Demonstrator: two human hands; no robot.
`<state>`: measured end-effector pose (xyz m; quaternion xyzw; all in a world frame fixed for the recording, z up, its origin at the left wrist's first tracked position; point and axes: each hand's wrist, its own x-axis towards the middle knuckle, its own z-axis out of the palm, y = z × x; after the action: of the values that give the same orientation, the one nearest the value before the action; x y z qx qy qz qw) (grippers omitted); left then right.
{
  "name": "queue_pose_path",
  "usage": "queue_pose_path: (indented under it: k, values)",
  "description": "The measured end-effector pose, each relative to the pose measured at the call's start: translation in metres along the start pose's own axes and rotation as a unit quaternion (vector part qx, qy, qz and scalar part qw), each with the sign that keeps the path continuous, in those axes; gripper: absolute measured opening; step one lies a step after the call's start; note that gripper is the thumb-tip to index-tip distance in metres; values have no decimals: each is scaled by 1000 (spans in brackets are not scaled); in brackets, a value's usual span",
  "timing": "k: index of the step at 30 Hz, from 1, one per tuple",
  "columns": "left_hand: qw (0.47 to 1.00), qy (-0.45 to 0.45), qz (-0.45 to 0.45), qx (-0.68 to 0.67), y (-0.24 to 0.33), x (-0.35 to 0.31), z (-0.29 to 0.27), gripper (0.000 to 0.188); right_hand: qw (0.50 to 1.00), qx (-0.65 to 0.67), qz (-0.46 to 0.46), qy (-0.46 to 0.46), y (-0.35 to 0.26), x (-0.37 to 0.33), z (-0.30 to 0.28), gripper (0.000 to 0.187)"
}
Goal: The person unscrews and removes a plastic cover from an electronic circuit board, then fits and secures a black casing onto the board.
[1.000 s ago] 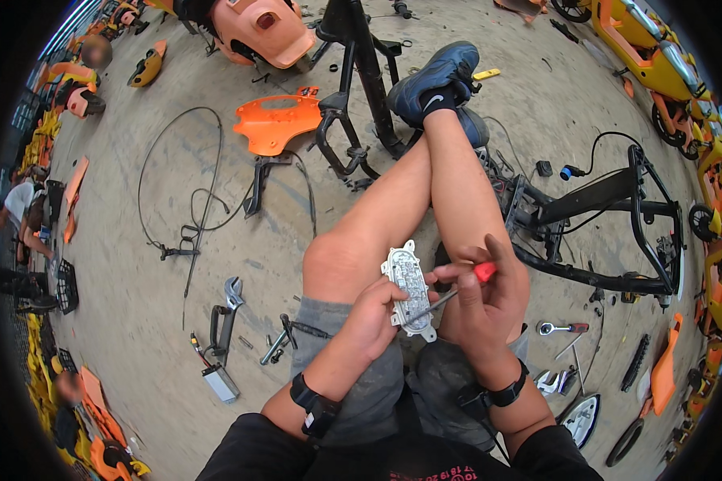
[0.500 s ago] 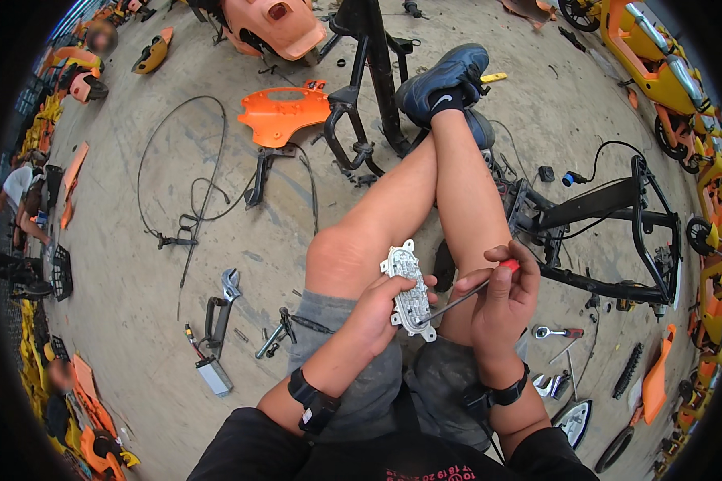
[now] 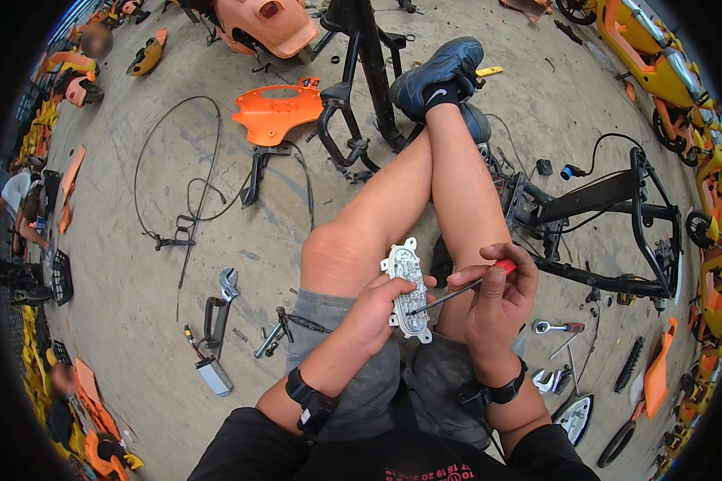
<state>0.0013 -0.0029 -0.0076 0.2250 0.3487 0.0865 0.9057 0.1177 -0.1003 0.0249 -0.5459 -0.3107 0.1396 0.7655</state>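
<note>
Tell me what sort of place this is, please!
It looks like a scooter workshop or parts yard, though I can't be certain. Yellow scooters stand along the right, there's a stripped black frame, and an adjustable wrench lies on the left.

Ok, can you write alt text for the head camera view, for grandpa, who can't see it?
A bare left hand grips an oval silvery-white part while the right hand points a red-handled metal screwdriver at its lower half. Around them, a curved orange panel and a black metal frame lie on grey concrete floor.
</note>
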Motion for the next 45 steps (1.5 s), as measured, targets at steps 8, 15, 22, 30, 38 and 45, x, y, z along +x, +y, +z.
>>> queue_pose_path:
  k: [8,15,22,30,38,45]
  values:
    - [1000,1,-5,-15,-2,2,-2,28,1000,3,11,-16,1,-2,1,34]
    - [1000,7,-2,-21,-3,2,-3,28,999,25,8,-25,0,-3,5,34]
    - [999,32,-11,-17,-2,2,-4,31,997,-16,-44,-69,-2,-4,-6,34]
    - [999,43,-13,-24,-2,4,-5,32,994,-72,-52,-70,-5,2,-8,30]
    - [999,30,-16,-31,-2,4,-7,35,975,-113,-140,-134,5,6,-24,31]
    - [999,27,-15,-45,-3,4,-8,37,998,-29,-24,-54,-4,-1,-7,25]
